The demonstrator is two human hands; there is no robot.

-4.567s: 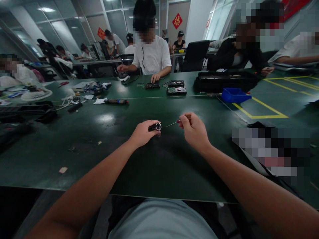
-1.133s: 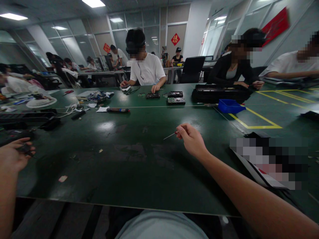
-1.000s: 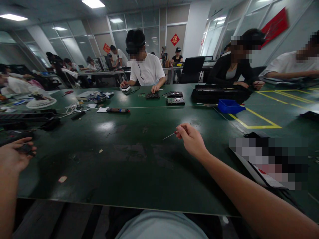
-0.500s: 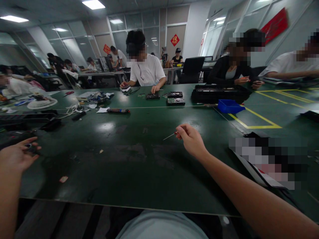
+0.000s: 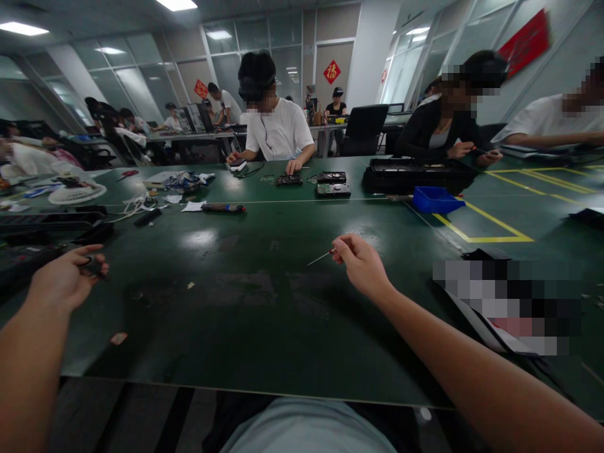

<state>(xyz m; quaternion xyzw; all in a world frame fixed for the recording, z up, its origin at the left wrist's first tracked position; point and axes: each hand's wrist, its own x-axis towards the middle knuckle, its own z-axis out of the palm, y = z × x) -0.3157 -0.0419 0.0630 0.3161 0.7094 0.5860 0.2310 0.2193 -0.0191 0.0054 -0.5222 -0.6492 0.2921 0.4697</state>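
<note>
My right hand (image 5: 361, 264) hovers over the middle of the dark green table (image 5: 264, 302), pinched on a thin screwdriver (image 5: 319, 257) whose metal tip points left. My left hand (image 5: 66, 280) is low at the left side of the table, fingers curled round a small dark object (image 5: 94, 267) that I cannot name. The two hands are far apart.
Across the table a person in a white shirt (image 5: 278, 132) works beside dark flat devices (image 5: 333, 182). A blue bin (image 5: 435, 200) and a long black case (image 5: 415, 175) lie at the right. Cables, papers and a pen-like tool (image 5: 221, 207) lie at the left.
My left hand, which held a small cylinder at the centre, swung far left and is now coming back rightward with a small dark object. My right hand has barely moved.
</note>
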